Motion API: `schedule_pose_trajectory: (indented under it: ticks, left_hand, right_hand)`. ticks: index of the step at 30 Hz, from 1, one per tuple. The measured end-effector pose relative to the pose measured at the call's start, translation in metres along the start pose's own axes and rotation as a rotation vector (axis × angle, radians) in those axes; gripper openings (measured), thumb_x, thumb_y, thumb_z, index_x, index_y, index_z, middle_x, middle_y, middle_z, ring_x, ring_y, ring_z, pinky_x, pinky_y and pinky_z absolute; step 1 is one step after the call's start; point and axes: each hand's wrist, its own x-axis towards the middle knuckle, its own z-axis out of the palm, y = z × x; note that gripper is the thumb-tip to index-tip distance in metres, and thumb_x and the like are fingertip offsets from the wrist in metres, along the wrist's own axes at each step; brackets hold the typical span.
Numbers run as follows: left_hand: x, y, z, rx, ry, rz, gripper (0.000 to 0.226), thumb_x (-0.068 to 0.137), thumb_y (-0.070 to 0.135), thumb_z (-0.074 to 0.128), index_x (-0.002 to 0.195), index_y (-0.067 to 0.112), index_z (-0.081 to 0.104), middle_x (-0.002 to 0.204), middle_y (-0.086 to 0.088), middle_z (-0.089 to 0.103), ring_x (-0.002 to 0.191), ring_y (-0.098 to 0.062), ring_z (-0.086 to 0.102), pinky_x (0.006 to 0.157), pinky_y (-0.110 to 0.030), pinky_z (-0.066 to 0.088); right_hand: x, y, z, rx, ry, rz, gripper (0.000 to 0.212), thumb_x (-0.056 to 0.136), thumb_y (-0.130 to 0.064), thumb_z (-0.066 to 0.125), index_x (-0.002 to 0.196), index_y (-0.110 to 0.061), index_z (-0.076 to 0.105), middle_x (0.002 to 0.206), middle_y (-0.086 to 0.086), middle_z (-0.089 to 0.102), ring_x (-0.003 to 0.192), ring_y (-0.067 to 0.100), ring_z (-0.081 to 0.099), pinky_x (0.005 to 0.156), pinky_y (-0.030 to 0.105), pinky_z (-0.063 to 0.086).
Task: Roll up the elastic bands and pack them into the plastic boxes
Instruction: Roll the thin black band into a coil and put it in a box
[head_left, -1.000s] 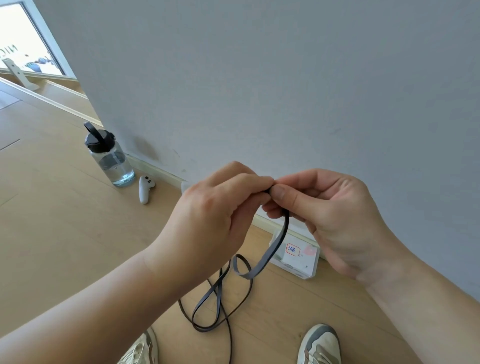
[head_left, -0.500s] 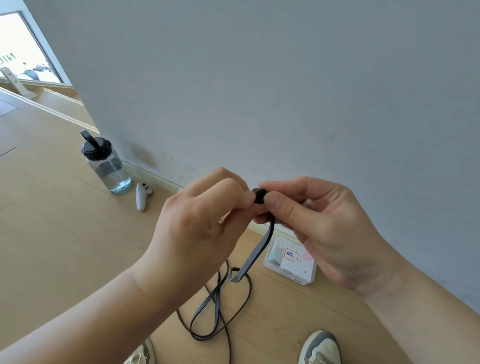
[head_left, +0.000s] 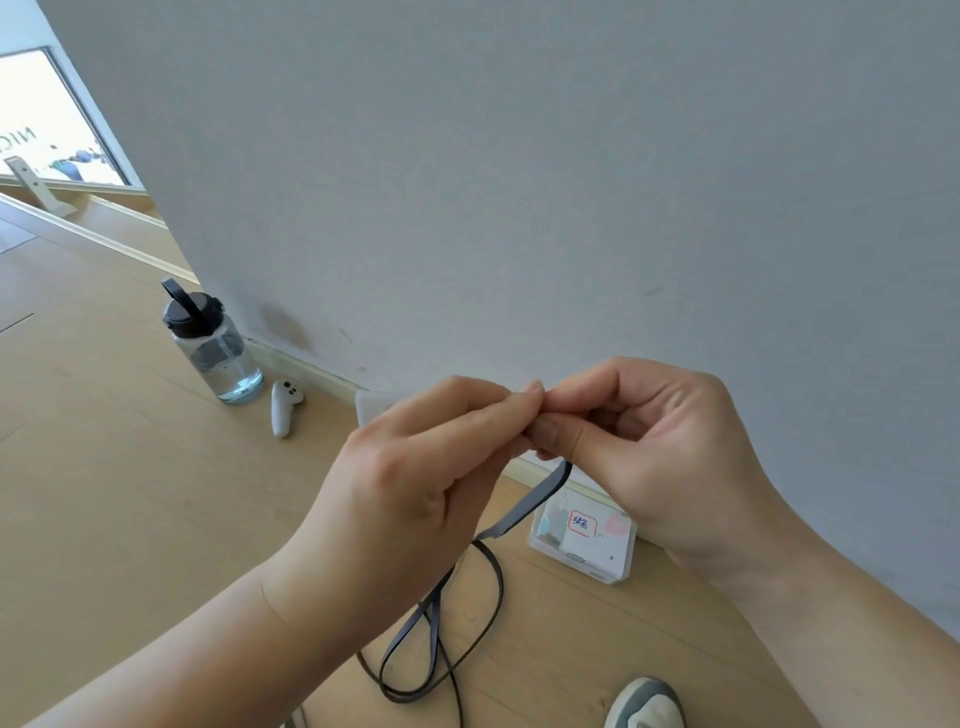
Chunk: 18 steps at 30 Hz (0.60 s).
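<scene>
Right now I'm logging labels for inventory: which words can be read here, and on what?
"NIC", cut off by the frame edge: on the window.
Possibly "绿色", blue handwriting: red-framed label on the plastic box.
Small print beside that label: too small to read.

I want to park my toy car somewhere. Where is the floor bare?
The biggest bare patch is the wooden floor left of the water bottle and the white controller. It is crowded further right, between the plastic box, the loops of the elastic band and the shoe.
</scene>
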Motion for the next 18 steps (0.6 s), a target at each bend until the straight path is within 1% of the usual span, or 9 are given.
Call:
schedule_pose_trajectory:
  ticks: [1, 4, 6, 8, 11, 13, 15, 16, 18]
  left_hand:
    - [0.000, 0.000, 0.001, -0.001, 0.005, 0.000, 0.026, 0.096, 0.004, 0.068, 0.121, 0.002, 0.073, 0.101, -0.002, 0.073, 0.086, -0.006, 0.068, 0.073, -0.020, 0.054]
    - [0.002, 0.003, 0.003, 0.034, 0.054, -0.014, 0.019, 0.095, 0.003, 0.069, 0.112, 0.000, 0.077, 0.098, -0.004, 0.072, 0.086, -0.006, 0.068, 0.072, -0.019, 0.054]
    - [0.003, 0.006, 0.002, 0.083, 0.075, 0.000, 0.013, 0.094, 0.002, 0.069, 0.104, -0.003, 0.077, 0.097, -0.006, 0.071, 0.087, -0.005, 0.067, 0.075, -0.016, 0.053]
    - [0.004, 0.005, -0.001, 0.111, 0.078, 0.014, 0.011, 0.094, 0.001, 0.067, 0.100, -0.003, 0.075, 0.097, -0.008, 0.070, 0.086, -0.007, 0.066, 0.076, -0.015, 0.052]
    - [0.005, 0.003, -0.005, 0.142, 0.095, 0.020, 0.010, 0.095, 0.002, 0.067, 0.098, -0.004, 0.074, 0.096, -0.008, 0.069, 0.081, -0.014, 0.065, 0.070, -0.023, 0.053]
    - [0.006, 0.007, -0.005, 0.132, 0.105, 0.006, 0.009, 0.094, 0.003, 0.068, 0.095, -0.004, 0.073, 0.095, -0.007, 0.068, 0.082, -0.011, 0.064, 0.070, -0.020, 0.052]
    - [0.005, 0.010, -0.003, 0.115, 0.115, -0.008, 0.008, 0.092, 0.003, 0.069, 0.092, -0.005, 0.072, 0.093, -0.006, 0.067, 0.082, -0.006, 0.063, 0.071, -0.016, 0.052]
    - [0.005, 0.010, -0.003, 0.104, 0.121, -0.013, 0.007, 0.092, 0.003, 0.070, 0.091, -0.004, 0.072, 0.093, -0.006, 0.067, 0.081, -0.007, 0.064, 0.069, -0.019, 0.052]
    - [0.005, 0.008, -0.003, 0.071, 0.123, -0.004, 0.001, 0.092, 0.003, 0.071, 0.093, 0.003, 0.070, 0.093, -0.005, 0.066, 0.078, -0.014, 0.065, 0.064, -0.028, 0.052]
  right_hand:
    - [0.000, 0.000, 0.000, 0.027, 0.016, 0.005, 0.008, 0.074, -0.007, 0.082, 0.081, -0.012, 0.080, 0.079, 0.011, 0.079, 0.077, 0.028, 0.078, 0.074, 0.031, 0.063]
    - [0.001, -0.001, 0.001, 0.157, 0.061, 0.052, 0.017, 0.064, -0.011, 0.084, 0.079, -0.007, 0.078, 0.078, 0.017, 0.078, 0.071, 0.032, 0.075, 0.071, 0.032, 0.061]
    - [0.001, 0.000, 0.002, 0.247, 0.032, 0.087, 0.020, 0.060, -0.016, 0.085, 0.078, -0.008, 0.079, 0.081, 0.020, 0.078, 0.073, 0.031, 0.074, 0.073, 0.032, 0.060]
    - [0.001, 0.001, 0.003, 0.320, -0.023, 0.113, 0.023, 0.061, -0.019, 0.084, 0.082, -0.010, 0.081, 0.087, 0.021, 0.078, 0.079, 0.032, 0.075, 0.078, 0.033, 0.060]
    - [0.000, 0.004, 0.003, 0.313, -0.063, 0.071, 0.025, 0.069, -0.014, 0.081, 0.092, -0.006, 0.081, 0.096, 0.020, 0.078, 0.090, 0.033, 0.075, 0.085, 0.035, 0.060]
    - [-0.001, 0.003, 0.004, 0.294, -0.028, 0.040, 0.021, 0.071, -0.008, 0.078, 0.092, -0.006, 0.081, 0.095, 0.018, 0.079, 0.090, 0.031, 0.077, 0.084, 0.032, 0.060]
    - [-0.001, 0.001, 0.004, 0.290, 0.019, 0.032, 0.018, 0.070, -0.008, 0.078, 0.087, -0.007, 0.081, 0.090, 0.018, 0.079, 0.085, 0.031, 0.078, 0.081, 0.030, 0.061]
    - [-0.001, 0.000, 0.004, 0.296, 0.032, 0.028, 0.017, 0.069, -0.009, 0.078, 0.086, -0.006, 0.081, 0.088, 0.019, 0.079, 0.083, 0.032, 0.078, 0.079, 0.031, 0.061]
    - [-0.001, -0.001, 0.004, 0.312, 0.026, 0.032, 0.018, 0.068, -0.010, 0.079, 0.085, -0.005, 0.080, 0.088, 0.022, 0.078, 0.082, 0.035, 0.077, 0.079, 0.033, 0.061]
